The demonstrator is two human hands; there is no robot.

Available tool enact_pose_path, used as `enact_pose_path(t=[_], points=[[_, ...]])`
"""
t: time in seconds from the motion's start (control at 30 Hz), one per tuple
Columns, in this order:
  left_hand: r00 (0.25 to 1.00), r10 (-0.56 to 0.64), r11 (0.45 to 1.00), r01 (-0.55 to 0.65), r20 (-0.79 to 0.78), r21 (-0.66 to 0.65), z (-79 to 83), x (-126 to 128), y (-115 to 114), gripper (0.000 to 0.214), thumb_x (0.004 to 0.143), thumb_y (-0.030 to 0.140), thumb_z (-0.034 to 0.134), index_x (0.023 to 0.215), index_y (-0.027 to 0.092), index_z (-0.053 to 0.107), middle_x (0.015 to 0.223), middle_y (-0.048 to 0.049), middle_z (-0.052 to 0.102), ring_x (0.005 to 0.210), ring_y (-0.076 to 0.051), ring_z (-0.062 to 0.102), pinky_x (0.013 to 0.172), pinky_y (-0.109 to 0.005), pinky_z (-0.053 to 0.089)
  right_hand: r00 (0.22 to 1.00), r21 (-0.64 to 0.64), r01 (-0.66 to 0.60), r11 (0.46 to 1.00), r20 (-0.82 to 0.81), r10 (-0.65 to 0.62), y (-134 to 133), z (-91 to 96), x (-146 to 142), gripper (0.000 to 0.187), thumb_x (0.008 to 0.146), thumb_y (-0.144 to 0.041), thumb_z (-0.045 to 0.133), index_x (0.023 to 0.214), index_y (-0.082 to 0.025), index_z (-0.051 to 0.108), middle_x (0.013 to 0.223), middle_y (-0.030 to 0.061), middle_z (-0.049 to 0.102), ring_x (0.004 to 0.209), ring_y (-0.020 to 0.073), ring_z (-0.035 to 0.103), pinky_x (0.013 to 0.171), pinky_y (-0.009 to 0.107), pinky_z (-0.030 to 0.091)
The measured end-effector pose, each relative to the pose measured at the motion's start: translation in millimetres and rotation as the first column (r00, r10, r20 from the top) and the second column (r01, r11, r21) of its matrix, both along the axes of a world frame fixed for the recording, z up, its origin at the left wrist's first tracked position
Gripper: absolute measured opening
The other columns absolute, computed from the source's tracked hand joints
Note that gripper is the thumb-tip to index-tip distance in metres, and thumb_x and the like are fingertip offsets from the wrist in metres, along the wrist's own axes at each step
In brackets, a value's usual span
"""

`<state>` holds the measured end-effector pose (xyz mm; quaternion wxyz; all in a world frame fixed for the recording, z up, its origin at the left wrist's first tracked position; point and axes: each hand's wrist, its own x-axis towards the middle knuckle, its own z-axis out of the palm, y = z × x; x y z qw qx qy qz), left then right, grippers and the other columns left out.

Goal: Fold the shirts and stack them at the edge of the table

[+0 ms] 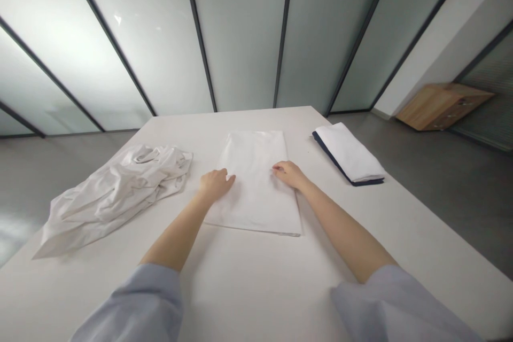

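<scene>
A folded white cloth [256, 197] lies flat in front of me, roughly rectangular, with its layered edge towards me. On its left side rests my left hand [216, 184], the fingers curled down at the cloth's edge and the thumb pointing inward. My right hand [289, 174] reaches over the right side, thumb and fingertips drawn together in a pinch at the fabric. How much fabric either hand grips is partly hidden beneath the fingers.
A crumpled white cloth [120, 189] is heaped on the left of the white table [256, 288]. To the right lies a folded white cloth [350, 152] on a dark navy piece [366, 182]. Beyond stand frosted glass panels [244, 37] and a wooden cabinet [436, 107].
</scene>
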<state>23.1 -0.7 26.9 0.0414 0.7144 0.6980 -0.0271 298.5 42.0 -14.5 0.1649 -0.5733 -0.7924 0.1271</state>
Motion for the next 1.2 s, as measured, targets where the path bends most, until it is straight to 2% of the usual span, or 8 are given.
enact_pose_path(t=[0.13,0.3,0.47,0.6,0.77,0.9,1.07,1.2], points=[[0.979,0.180,0.976,-0.190,0.096,0.105,-15.5,-27,37,0.053,0.091,0.054,0.034,0.121,0.019,0.060,0.117,-0.0140,0.066,0.109,-0.029,0.061,0.087,-0.039,0.048,0.988,0.092,0.137,0.986,-0.082,-0.129,1,-11.4,1,0.036,0.090,-0.026,0.043,0.118,-0.019,0.065,0.119,0.0083,0.066,0.108,0.0204,0.059,0.092,0.030,0.044],[0.983,0.111,0.972,-0.137,0.144,0.189,-40.7,-28,55,0.052,0.094,0.051,0.031,0.127,0.023,0.060,0.138,-0.0107,0.053,0.127,-0.029,0.047,0.103,-0.043,0.039,0.879,0.117,0.469,0.875,0.038,-0.476,1,-12.8,12,0.042,0.089,-0.035,0.043,0.119,-0.017,0.065,0.121,0.0151,0.061,0.111,0.0314,0.053,0.094,0.044,0.039],[0.983,0.013,0.990,-0.037,0.181,0.133,-48.8,-24,54,0.049,0.093,0.047,0.039,0.133,0.023,0.055,0.150,-0.0090,0.041,0.137,-0.027,0.037,0.111,-0.043,0.029,0.876,0.055,0.465,0.884,0.118,-0.468,2,-13.6,9,0.044,0.089,-0.044,0.042,0.113,-0.016,0.067,0.124,0.0165,0.058,0.112,0.0335,0.050,0.095,0.046,0.036],[0.931,-0.065,0.991,0.019,0.359,0.131,-51.1,-28,59,0.045,0.088,0.041,0.050,0.128,0.020,0.056,0.141,-0.0102,0.051,0.132,-0.025,0.044,0.111,-0.040,0.031,0.874,0.050,0.483,0.874,0.035,-0.485,2,-15.6,7,0.040,0.088,-0.040,0.045,0.113,-0.017,0.065,0.119,0.0146,0.062,0.110,0.0319,0.053,0.094,0.043,0.038],[0.574,-0.059,0.997,-0.012,0.817,0.080,-61.1,-28,67,0.048,0.084,0.038,0.058,0.127,0.017,0.051,0.119,-0.0128,0.066,0.101,-0.023,0.065,0.088,-0.038,0.051,0.853,-0.018,0.463,0.886,-0.262,-0.451,1,-19.4,11,0.030,0.085,-0.037,0.047,0.102,-0.019,0.064,0.095,0.0088,0.069,0.091,0.0255,0.062,0.082,0.036,0.044],[0.284,0.045,0.998,-0.065,0.958,-0.027,-67.7,-29,72,0.065,0.083,0.038,0.061,0.140,0.021,0.034,0.107,-0.0099,0.069,0.079,-0.016,0.068,0.074,-0.032,0.054,0.766,-0.069,0.416,0.907,-0.510,-0.391,5,-26.9,14,0.030,0.081,-0.039,0.051,0.102,-0.020,0.063,0.091,0.0068,0.069,0.086,0.0236,0.064,0.080,0.035,0.047],[0.072,0.055,0.997,-0.052,0.996,-0.051,-60.1,-35,70,0.092,0.081,0.030,0.061,0.153,0.024,0.003,0.108,-0.0085,0.069,0.078,-0.014,0.068,0.076,-0.030,0.054,0.568,-0.212,0.299,0.930,-0.744,-0.353,9,-28.3,16,0.044,0.075,-0.031,0.055,0.119,-0.022,0.055,0.090,0.0042,0.070,0.083,0.0219,0.066,0.077,0.035,0.051],[-0.028,0.099,0.993,0.067,0.995,-0.097,-45.8,-41,59,0.086,0.078,0.027,0.062,0.152,0.027,0.018,0.104,-0.0042,0.071,0.077,-0.014,0.068,0.076,-0.031,0.055,0.466,-0.298,0.154,0.942,-0.818,-0.336,4,-18.8,19,0.055,0.072,-0.028,0.056,0.126,-0.026,0.049,0.089,0.0014,0.070,0.078,0.0204,0.066,0.073,0.033,0.053]])
